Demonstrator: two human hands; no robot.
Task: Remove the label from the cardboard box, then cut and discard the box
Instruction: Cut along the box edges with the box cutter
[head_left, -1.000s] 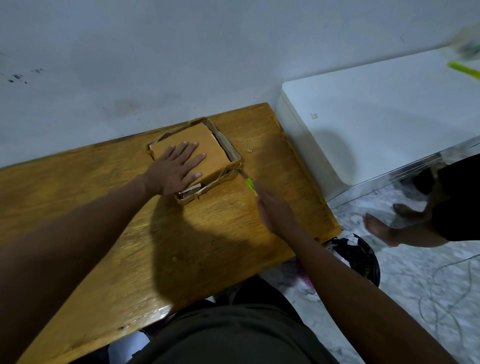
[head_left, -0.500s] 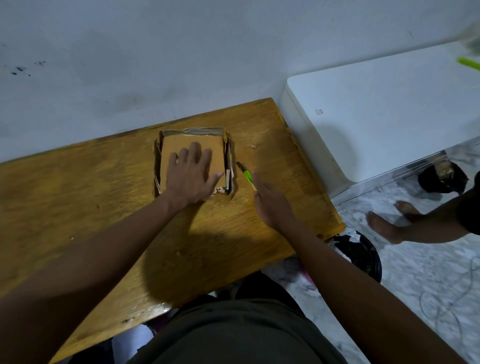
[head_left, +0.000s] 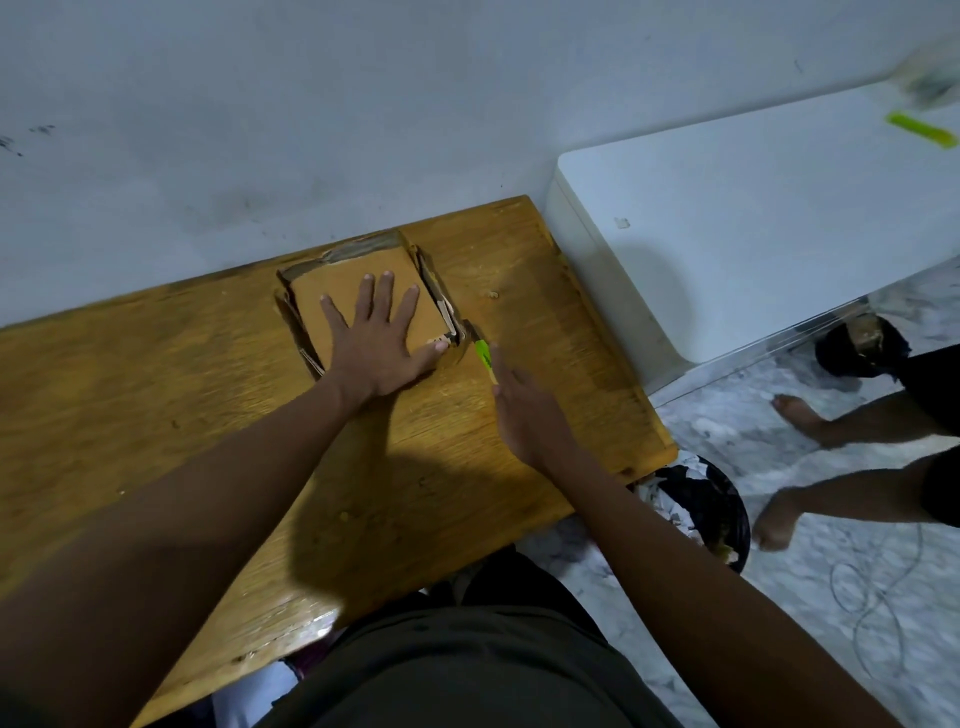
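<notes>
Head cam: looks like the cutting step. Cardboard box (head_left: 358, 291) sits flattened on the wooden surface (head_left: 156, 415) by the wall. Left hand (head_left: 376, 338) is spread flat on it, grip apart. Right hand (head_left: 524, 410), just right of box, grip clamped on green cutter (head_left: 483, 354). Next imo: steady slice along box's right edge. Blade tip too dark to see, no label visible.

I seem to be in a plain room of a home. A worn wooden table (head_left: 156, 415) stands against a scuffed white wall (head_left: 311, 104), beside a white appliance (head_left: 727, 234). The floor (head_left: 831, 597) is marble-patterned, a lined trash bin (head_left: 711, 499) sits by the table, and someone's bare feet (head_left: 795, 415) are nearby.
</notes>
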